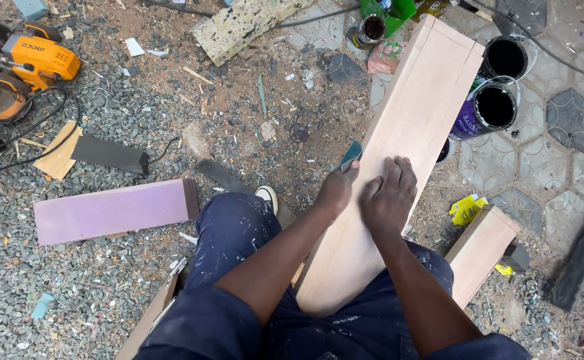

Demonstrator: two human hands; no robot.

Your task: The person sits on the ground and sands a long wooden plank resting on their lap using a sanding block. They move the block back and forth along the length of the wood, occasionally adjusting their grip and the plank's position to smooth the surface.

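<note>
A long pale wooden board runs from my lap up toward the top right. My left hand grips its left edge, with a small blue-green piece of sandpaper sticking out above the fingers. My right hand lies knuckles-up on the board's face, fingers curled down against the wood; whether anything is under it is hidden. My legs in dark blue, paint-speckled trousers sit under the near end of the board.
Two open black-lined paint cans stand right of the board. A second wooden piece lies at lower right, a purple-faced board at left. An orange power tool with cable sits at top left on gravel.
</note>
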